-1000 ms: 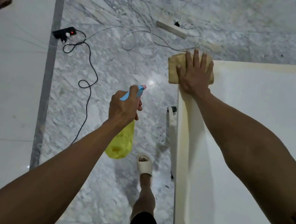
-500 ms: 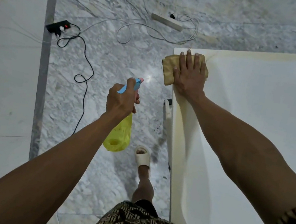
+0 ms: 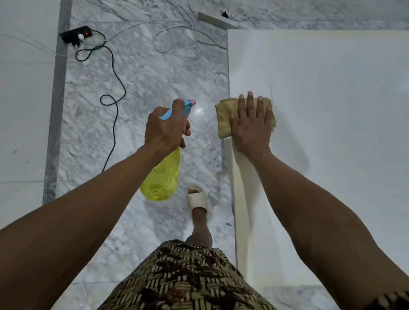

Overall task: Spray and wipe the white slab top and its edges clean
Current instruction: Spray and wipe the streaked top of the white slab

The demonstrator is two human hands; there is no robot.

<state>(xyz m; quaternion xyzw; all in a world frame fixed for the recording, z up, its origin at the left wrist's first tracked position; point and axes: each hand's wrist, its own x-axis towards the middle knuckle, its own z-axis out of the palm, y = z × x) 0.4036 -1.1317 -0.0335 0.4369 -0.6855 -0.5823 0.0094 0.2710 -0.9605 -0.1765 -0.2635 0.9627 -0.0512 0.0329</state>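
Right hand [image 3: 252, 128]: palm down, fingers spread flat, pressing tan cloth [image 3: 223, 116] onto left edge of white slab [image 3: 348, 128], centre of frame; forearm extended from lower right. Cloth overhanging edge slightly. Left hand [image 3: 166, 128]: grip wrapped tight around neck of spray bottle [image 3: 161, 177], blue nozzle up, yellow body hanging below, held over marble floor [image 3: 162, 74] just left of slab. Black cable [image 3: 115, 104] on floor, upper left.
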